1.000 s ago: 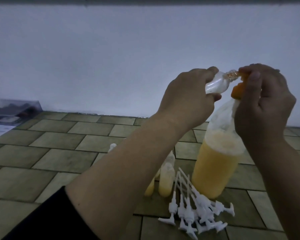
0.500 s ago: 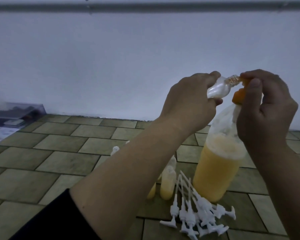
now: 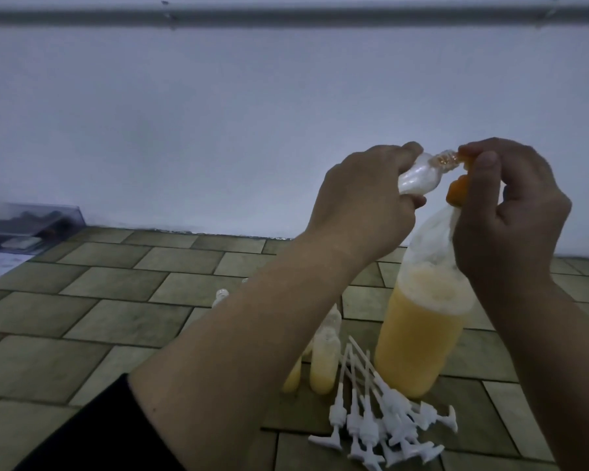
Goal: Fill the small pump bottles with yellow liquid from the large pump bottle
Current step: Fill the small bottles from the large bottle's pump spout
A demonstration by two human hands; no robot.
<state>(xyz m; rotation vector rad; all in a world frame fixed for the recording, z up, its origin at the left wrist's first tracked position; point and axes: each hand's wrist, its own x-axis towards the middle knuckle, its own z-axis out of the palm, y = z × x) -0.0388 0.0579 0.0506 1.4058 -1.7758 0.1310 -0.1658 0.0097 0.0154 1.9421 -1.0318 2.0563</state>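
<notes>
Pumps (image 3: 385, 426): white pile on the tiled floor (image 3: 82, 321), nearest
Filled bottles (image 3: 323, 362): upright just behind the pumps, partly hidden by the left forearm
Big bottle (image 3: 419, 338): upright, about half full of yellow
Left hand (image 3: 361, 205): fingers curled round a tilted small bottle (image 3: 181, 180), neck at the orange nozzle (image 3: 456, 195)
Right hand (image 3: 510, 212): fingers pinch the nozzle top
Box (image 3: 24, 222): far left, by the wall

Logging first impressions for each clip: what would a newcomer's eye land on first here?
Two hands meet at centre right: the left hand grips a small clear bottle tilted with its neck at the orange pump under the right hand. Below stands the large bottle, partly full of yellow liquid, on the tiled floor. At its foot lies a heap of white pump tops, beside small filled bottles.
</notes>
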